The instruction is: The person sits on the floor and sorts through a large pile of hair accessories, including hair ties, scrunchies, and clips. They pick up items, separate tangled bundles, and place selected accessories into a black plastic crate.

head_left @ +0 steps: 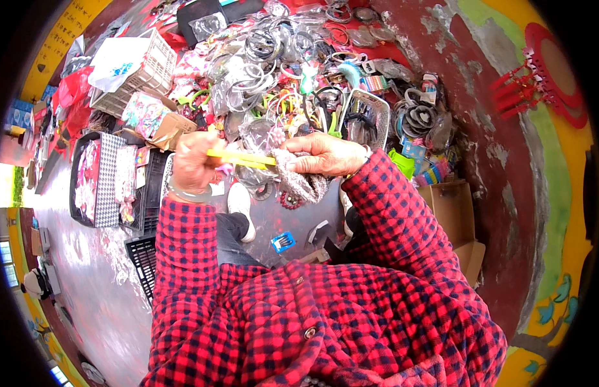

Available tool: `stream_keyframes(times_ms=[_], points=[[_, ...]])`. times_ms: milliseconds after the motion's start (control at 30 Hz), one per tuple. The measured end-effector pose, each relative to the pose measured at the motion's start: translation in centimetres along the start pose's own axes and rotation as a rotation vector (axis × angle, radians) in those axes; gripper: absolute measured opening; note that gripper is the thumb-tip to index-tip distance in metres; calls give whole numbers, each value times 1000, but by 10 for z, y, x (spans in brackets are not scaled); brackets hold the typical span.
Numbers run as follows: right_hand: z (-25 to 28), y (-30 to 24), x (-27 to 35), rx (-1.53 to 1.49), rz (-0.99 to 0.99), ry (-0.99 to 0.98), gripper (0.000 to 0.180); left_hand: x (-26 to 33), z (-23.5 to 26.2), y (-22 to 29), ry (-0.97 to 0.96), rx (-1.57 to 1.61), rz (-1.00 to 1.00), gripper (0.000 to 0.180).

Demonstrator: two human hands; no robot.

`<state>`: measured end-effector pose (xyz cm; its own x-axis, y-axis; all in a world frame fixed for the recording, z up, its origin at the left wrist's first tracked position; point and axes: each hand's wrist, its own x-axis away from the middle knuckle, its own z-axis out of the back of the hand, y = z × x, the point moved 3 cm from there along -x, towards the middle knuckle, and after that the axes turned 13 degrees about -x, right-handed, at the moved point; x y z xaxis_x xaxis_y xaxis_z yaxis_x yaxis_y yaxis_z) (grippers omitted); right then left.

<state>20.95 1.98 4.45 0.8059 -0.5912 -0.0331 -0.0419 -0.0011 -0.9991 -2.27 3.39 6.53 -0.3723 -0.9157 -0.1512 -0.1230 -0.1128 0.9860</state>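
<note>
A yellow strip [243, 157] stretches between my two hands, over the floor in front of me. My left hand [194, 162] is closed on its left end, its fingers slightly smeared by motion. With thumb and fingers pressed together, my right hand [325, 155] pinches a grey, fuzzy band of fabric [299, 182], which hangs below the fingers. The strip's right end meets this fabric; whether they are joined I cannot tell. Beyond my hands lies a large heap of hair hoops and bagged accessories [261, 71]. A dark red beaded item [290, 199] rests on the floor beneath the fabric.
A white plastic crate [154, 64] and an open cardboard box [174, 129] stand at the left, near a checkered bin [109, 180] of packets. A clear-white basket [370, 109] sits right of the heap. Cardboard [451, 213] and a peeling wall [493, 142] flank my right. A blue packet [283, 242] lies by my shoes.
</note>
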Motion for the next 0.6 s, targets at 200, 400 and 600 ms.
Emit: stream_keyframes(times_ms=[200, 400, 600], points=[[11, -7, 6, 88, -29, 55, 33, -1, -5, -19, -89, -211, 92, 46], [10, 0, 4, -22, -82, 121, 29, 4, -12, -20, -213, -259, 241, 37], [19, 7, 5, -183, -25, 422, 28, -2, 13, -13, 61, 238, 39, 32]])
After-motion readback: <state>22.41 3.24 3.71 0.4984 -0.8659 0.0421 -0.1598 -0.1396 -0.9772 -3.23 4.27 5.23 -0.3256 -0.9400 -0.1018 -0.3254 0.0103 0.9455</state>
